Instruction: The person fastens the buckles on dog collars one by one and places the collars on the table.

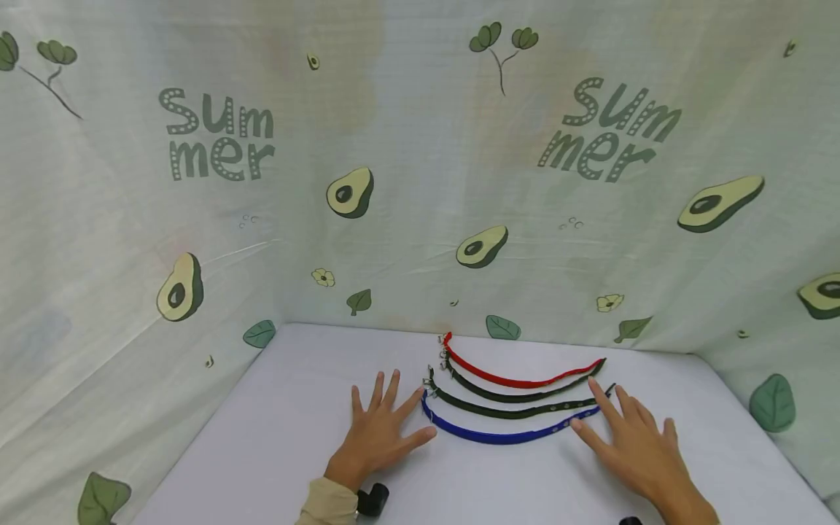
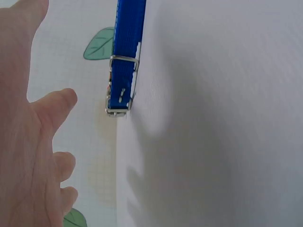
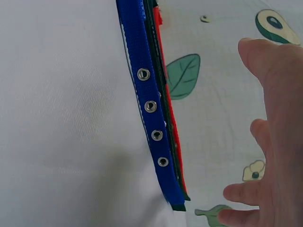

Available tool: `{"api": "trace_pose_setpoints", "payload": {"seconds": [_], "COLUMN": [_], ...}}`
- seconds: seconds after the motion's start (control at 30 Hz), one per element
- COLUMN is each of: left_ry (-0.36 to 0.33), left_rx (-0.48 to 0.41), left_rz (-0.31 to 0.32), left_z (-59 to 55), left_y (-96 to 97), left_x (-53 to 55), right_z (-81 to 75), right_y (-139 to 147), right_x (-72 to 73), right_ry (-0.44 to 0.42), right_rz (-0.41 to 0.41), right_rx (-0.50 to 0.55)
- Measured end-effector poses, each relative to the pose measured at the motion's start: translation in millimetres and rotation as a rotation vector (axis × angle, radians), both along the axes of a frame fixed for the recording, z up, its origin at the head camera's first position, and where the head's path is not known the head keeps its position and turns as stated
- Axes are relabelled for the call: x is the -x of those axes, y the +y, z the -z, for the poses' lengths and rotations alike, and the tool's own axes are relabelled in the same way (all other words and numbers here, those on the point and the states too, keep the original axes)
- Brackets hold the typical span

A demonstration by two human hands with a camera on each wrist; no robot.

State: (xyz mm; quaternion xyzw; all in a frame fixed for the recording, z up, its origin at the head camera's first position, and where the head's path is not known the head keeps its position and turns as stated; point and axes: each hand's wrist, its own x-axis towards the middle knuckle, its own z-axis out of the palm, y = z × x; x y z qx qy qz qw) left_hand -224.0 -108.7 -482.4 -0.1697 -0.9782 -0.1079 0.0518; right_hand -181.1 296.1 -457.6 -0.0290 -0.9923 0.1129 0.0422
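Several buckled collars lie stretched in shallow curves on the white table. A blue collar [image 1: 495, 438] is nearest, then a dark green one [image 1: 512, 413], another dark one [image 1: 505, 397] and a red one [image 1: 502, 380] farthest back. My left hand [image 1: 375, 436] is spread beside the buckle ends, holding nothing. The left wrist view shows the blue collar's metal buckle [image 2: 118, 112] apart from those fingers. By the other ends my right hand [image 1: 638, 452] is spread with nothing in it. Metal eyelets [image 3: 150, 106] line the blue strap in the right wrist view.
White table [image 1: 262, 452] surface extends to both sides of the collars. A pale cloth [image 1: 420, 146] printed with avocados, leaves and lettering hangs behind the table and along its sides. A small black device [image 1: 372, 500] sits at my left wrist.
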Motion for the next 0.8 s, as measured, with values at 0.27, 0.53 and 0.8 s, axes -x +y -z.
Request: {"api": "trace_pose_setpoints", "payload": {"seconds": [0.27, 0.53, 0.8], "left_ry": [-0.005, 0.005, 0.084], "left_rx": [-0.057, -0.101, -0.171], "left_rz": [-0.034, -0.057, -0.057], "left_z": [-0.6, -1.5, -0.3], "left_y": [16.5, 23.9, 28.3], "left_x": [4.9, 5.5, 10.3], "right_z": [1.6, 5.5, 6.6], "right_y": [-15, -23, -24], "right_x": [6.4, 17.4, 28.8], "right_ry": [0.022, 0.071, 0.000], "right_rz": [0.002, -0.009, 0.048], "right_rx": [0.001, 0.043, 0.106]}}
